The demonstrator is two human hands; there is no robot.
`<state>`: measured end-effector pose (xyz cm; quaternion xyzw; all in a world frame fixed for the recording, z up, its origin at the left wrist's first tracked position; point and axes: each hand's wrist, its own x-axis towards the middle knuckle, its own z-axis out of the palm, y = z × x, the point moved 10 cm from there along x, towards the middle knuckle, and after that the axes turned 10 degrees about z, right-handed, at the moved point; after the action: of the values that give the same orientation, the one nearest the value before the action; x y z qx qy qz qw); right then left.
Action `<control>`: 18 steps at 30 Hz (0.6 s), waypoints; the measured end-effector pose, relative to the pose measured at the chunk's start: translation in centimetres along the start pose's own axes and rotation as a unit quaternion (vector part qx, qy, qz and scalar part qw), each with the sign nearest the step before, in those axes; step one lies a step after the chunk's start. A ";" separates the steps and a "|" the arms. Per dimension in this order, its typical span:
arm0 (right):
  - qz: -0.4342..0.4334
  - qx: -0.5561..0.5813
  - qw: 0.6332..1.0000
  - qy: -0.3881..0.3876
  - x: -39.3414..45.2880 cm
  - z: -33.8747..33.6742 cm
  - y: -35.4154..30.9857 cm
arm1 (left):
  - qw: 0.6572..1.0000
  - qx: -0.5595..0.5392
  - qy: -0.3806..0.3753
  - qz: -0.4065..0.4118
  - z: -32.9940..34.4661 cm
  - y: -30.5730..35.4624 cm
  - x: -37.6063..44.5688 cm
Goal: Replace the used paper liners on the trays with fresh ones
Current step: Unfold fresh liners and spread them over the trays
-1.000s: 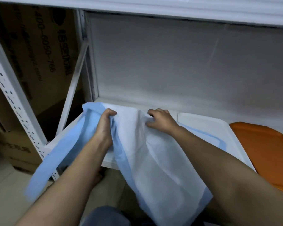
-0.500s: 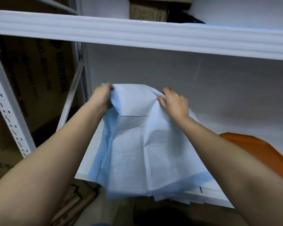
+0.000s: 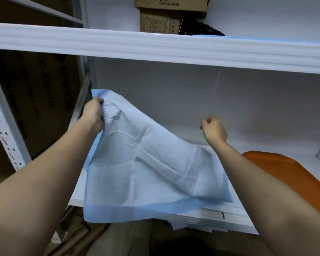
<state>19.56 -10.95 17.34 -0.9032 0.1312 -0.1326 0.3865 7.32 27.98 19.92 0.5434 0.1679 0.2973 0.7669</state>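
So the left hand (image 3: 92,113) has a fistful of the blue paper liner (image 3: 142,169), bunched up at its top left corner and lifted off the shelf. The rest of the sheet drapes down and to the right, creased, with its darker blue border hanging over the front edge of the white tray stack (image 3: 220,221) underneath. The right hand (image 3: 213,130) is up in the air to the right of the sheet, fingers curled in loosely, and it's got nothing in it, not touching the liner as far as I can see. An orange tray (image 3: 288,174) sits just to the right of the white stack on the same shelf, partly behind the right forearm. Above all this runs the white upper shelf (image 3: 155,47) with a couple of cardboard boxes (image 3: 163,17) on it, and there's a bigger brown carton (image 3: 37,100) off to the left behind the perforated rack upright (image 3: 2,130)
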 end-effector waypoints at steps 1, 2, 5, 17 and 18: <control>0.054 -0.025 0.997 -0.052 0.9 1.5 2.5 | 1.000 0.001 0.001 -0.006 -0.3 -0.4 0.1; 0.108 -0.030 0.987 -0.113 0.7 3.0 4.9 | 1.000 0.000 0.001 -0.011 -0.6 -0.7 0.0; 0.233 -0.025 0.934 -0.271 -2.8 6.3 11.3 | 1.000 -0.018 0.011 -0.020 -1.4 -1.6 0.3; 0.205 -0.085 0.910 -0.349 -4.9 9.4 14.5 | 0.994 -0.094 0.048 -0.023 -4.5 -2.7 0.3; 0.155 -0.120 0.913 -0.356 -5.0 9.0 13.5 | 0.994 -0.095 0.044 -0.014 -4.6 -2.4 0.3</control>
<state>16.18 -12.34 0.79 -0.8984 0.1383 0.2765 0.3118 5.51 30.97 16.05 0.4517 0.1798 0.3243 0.8115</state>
